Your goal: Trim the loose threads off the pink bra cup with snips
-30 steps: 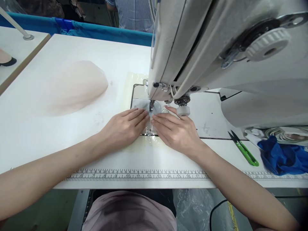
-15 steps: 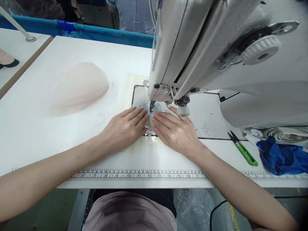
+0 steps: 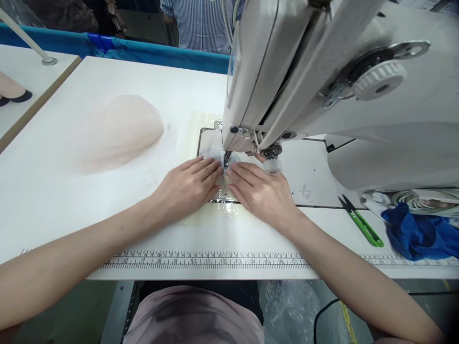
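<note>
Both hands flat, fingers pressed together: left hand [image 3: 186, 188] at 8 o'clock of the needle [image 3: 225, 160], right hand [image 3: 260, 193] at 4, pinning the sheer piece [image 3: 223, 193] beneath it; fingertips sit so close that a forward slip risks a prick.

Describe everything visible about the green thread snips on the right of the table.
The thread snips have bright green handles and dark blades, seemingly plastic and metal. They lie flat on the white table, blades pointing away from the person and leftward, tips looking slightly parted. They sit near the base of the sewing machine, just left of a crumpled blue cloth, to the right of the right hand. No hand touches them.
</note>
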Motion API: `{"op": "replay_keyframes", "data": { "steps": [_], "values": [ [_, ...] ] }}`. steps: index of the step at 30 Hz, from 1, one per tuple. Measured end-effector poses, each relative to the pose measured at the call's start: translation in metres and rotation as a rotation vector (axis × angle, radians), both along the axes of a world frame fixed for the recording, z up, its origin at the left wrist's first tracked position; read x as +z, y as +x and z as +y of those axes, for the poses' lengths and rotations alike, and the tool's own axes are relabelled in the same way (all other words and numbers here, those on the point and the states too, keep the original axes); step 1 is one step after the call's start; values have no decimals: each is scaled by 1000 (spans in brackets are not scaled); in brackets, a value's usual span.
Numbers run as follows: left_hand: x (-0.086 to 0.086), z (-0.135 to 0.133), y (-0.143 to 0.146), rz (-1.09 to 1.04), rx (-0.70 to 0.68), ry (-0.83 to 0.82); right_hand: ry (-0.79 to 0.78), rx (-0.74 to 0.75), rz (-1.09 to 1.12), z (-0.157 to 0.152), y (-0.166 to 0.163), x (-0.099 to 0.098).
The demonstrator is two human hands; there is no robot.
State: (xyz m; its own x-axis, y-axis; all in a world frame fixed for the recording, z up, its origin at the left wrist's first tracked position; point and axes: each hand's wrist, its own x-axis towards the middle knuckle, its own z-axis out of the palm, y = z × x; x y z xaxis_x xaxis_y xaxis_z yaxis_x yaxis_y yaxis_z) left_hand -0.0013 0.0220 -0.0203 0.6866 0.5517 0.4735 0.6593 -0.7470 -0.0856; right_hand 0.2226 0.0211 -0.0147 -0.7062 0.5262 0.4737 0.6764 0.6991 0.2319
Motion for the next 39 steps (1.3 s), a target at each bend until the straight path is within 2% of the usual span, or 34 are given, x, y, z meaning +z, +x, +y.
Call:
{"op": "replay_keyframes", "data": {
  "steps": [7,16,22,24,26,27,29,31,33,36,39],
  "values": [
    [-2,11,0,-41,40,-124,-56,5,44,3,3,-1],
    [-3,13,-4,-58,70,-158,-123,-47,88,5,10,2],
    [7,-4,1,80,132,24,-32,-38,82,8,14,3],
    [13,-13,1,55,48,25,-5,-29,85,8,16,3],
    [21,-19,-1,-17,-75,-42,1,-24,89,9,17,3],
    [25,-19,-3,-46,-86,-87,-3,-25,93,9,17,3],
    [33,-17,-8,-27,34,-185,-20,-27,107,8,17,4],
    [39,-13,-11,107,226,-293,-46,-25,124,8,17,5],
    [43,-11,-13,278,357,-388,-93,-20,150,7,17,5],
    [45,-13,-12,330,428,-422,-190,-30,212,5,16,6],
    [45,-18,-9,113,420,-409,-361,-15,322,1,9,8]
  ]
}}
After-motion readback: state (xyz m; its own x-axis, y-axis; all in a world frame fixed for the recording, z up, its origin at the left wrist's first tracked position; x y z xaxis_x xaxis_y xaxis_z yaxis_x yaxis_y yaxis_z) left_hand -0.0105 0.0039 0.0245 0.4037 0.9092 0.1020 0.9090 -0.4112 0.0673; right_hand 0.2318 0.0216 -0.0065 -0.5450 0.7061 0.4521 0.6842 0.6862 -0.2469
